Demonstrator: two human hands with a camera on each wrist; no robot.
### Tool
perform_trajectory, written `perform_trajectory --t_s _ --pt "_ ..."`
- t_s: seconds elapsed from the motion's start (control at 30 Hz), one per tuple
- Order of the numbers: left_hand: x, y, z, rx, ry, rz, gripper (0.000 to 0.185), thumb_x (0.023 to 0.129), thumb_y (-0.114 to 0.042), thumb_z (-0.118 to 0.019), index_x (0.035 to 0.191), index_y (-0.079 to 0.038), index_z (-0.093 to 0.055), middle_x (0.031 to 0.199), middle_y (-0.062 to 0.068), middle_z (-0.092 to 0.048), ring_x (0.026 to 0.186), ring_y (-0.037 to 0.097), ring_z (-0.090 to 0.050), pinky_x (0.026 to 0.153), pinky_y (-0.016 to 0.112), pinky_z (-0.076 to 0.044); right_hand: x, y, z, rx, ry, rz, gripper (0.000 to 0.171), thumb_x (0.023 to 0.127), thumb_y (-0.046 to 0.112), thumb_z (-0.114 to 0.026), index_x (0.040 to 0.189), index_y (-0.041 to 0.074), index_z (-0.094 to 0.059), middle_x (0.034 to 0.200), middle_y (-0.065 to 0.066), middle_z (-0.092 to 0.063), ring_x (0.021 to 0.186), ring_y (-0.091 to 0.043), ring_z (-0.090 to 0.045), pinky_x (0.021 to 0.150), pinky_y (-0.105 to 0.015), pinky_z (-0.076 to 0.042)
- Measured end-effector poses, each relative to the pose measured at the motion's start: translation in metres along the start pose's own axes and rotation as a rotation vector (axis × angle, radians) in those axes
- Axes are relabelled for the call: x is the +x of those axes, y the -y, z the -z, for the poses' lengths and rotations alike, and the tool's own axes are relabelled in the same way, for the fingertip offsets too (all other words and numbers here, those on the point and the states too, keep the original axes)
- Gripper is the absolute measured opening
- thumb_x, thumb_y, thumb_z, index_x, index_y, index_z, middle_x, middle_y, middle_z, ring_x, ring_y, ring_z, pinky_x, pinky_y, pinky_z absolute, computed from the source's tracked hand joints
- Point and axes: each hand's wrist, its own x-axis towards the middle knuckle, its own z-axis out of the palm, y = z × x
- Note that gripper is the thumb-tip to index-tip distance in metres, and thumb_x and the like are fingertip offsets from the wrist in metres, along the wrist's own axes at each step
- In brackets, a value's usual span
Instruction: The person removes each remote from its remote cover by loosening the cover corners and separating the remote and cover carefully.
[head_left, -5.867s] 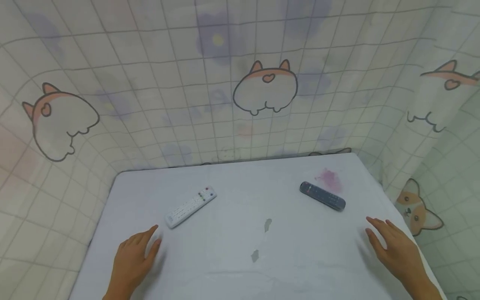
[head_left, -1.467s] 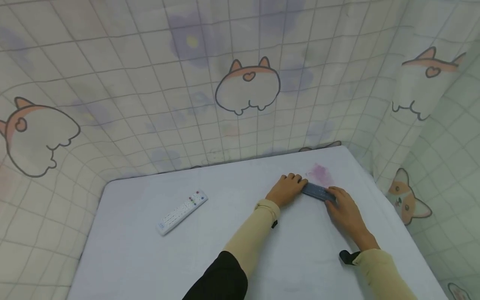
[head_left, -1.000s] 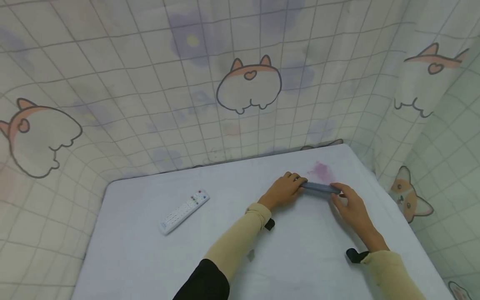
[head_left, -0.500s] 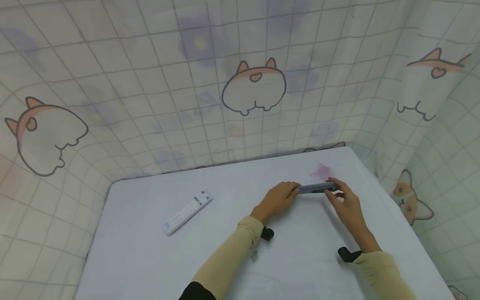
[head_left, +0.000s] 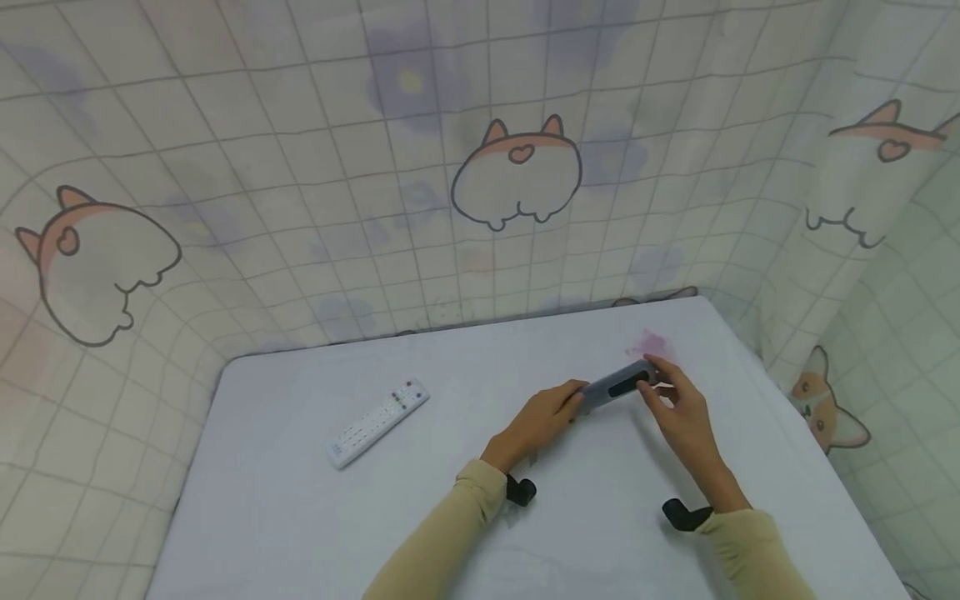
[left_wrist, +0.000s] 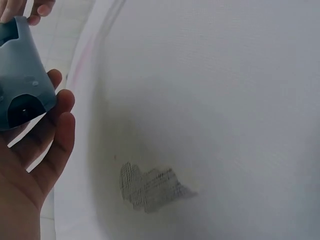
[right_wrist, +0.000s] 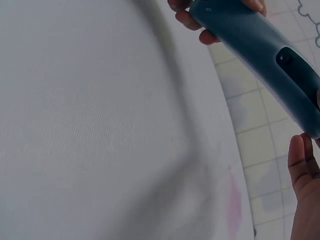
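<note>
A dark grey remote control (head_left: 611,387) is held up off the table between both hands. Its underside faces the head camera, with a dark oblong recess in it. My left hand (head_left: 542,421) grips the end on the left; in the left wrist view its fingers curl round the remote (left_wrist: 22,65). At the other end, beside the recess, my right hand (head_left: 678,412) pinches the remote between thumb and fingers. The right wrist view shows the recess along the remote (right_wrist: 250,42); what lies inside it is too dark to tell.
A white remote control (head_left: 378,423) lies slantwise on the white-covered table (head_left: 285,517), left of my hands. Beyond the remote in my hands is a pink stain (head_left: 651,343) on the cover. A checked curtain (head_left: 360,275) with cartoon dogs surrounds the table.
Earlier the hands lay apart and the dark remote rested on the table. Both hands took hold of it, raised it, turned its underside towards the head camera and drew it slightly left.
</note>
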Motion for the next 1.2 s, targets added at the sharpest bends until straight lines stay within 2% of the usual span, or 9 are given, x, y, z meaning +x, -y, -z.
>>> perform_trajectory --t_s 0.13,0.23,0.57,0.7,0.93,1.2 --pt "-0.01 0.005 0.002 -0.114 0.018 0.017 0.045 0.115 -0.044 -0.032 0.152 -0.026 -0.049 0.117 -0.001 -0.07 0.092 0.003 -0.062 0.084 0.022 -0.051 0.001 0.004 -0.007 0.027 0.004 0.07 0.053 0.094 -0.012 -0.067 0.145 0.001 -0.057 0.12 -0.019 -0.064 0.103 0.004 -0.056 0.09 -0.002 -0.046" --pt "-0.019 0.007 0.004 -0.164 0.024 0.031 0.045 0.114 -0.045 -0.034 0.152 -0.027 -0.048 0.115 0.001 -0.07 0.091 0.003 -0.062 0.083 0.023 -0.051 0.001 0.008 -0.012 0.04 0.015 0.101 0.053 0.093 -0.016 -0.066 0.143 -0.001 -0.058 0.121 -0.02 -0.065 0.104 0.002 -0.056 0.09 -0.002 -0.046" --pt "-0.053 0.014 0.004 -0.284 0.005 0.064 0.042 0.112 -0.046 -0.042 0.152 -0.032 -0.048 0.121 0.002 -0.07 0.097 0.007 -0.062 0.084 0.024 -0.051 0.0 0.03 -0.029 0.041 0.053 0.102 0.046 0.094 -0.012 -0.066 0.137 0.003 -0.065 0.116 -0.014 -0.07 0.101 0.003 -0.057 0.089 -0.003 -0.047" --pt "-0.063 0.015 0.003 -0.293 -0.01 0.081 0.041 0.111 -0.045 -0.045 0.15 -0.032 -0.05 0.119 0.0 -0.07 0.098 0.006 -0.061 0.083 0.024 -0.051 -0.002 0.034 -0.037 0.057 0.07 0.085 0.046 0.093 -0.013 -0.067 0.135 0.005 -0.066 0.116 -0.012 -0.071 0.1 0.003 -0.058 0.088 -0.003 -0.048" --pt "-0.073 0.01 0.004 -0.299 -0.021 0.083 0.037 0.111 -0.042 -0.048 0.145 -0.028 -0.055 0.112 0.002 -0.073 0.085 0.005 -0.064 0.074 0.021 -0.051 -0.004 0.039 -0.044 0.032 0.109 0.07 0.046 0.09 -0.014 -0.066 0.131 0.007 -0.068 0.114 -0.013 -0.072 0.097 -0.002 -0.059 0.084 -0.005 -0.048" --pt "-0.085 0.009 0.003 -0.255 -0.071 0.096 0.04 0.11 -0.047 -0.048 0.144 -0.029 -0.055 0.122 0.001 -0.072 0.087 0.002 -0.061 0.076 0.02 -0.05 -0.006 0.051 -0.057 -0.002 0.174 0.046 0.045 0.09 -0.012 -0.068 0.129 0.009 -0.069 0.114 -0.011 -0.073 0.094 -0.009 -0.063 0.078 -0.011 -0.05"
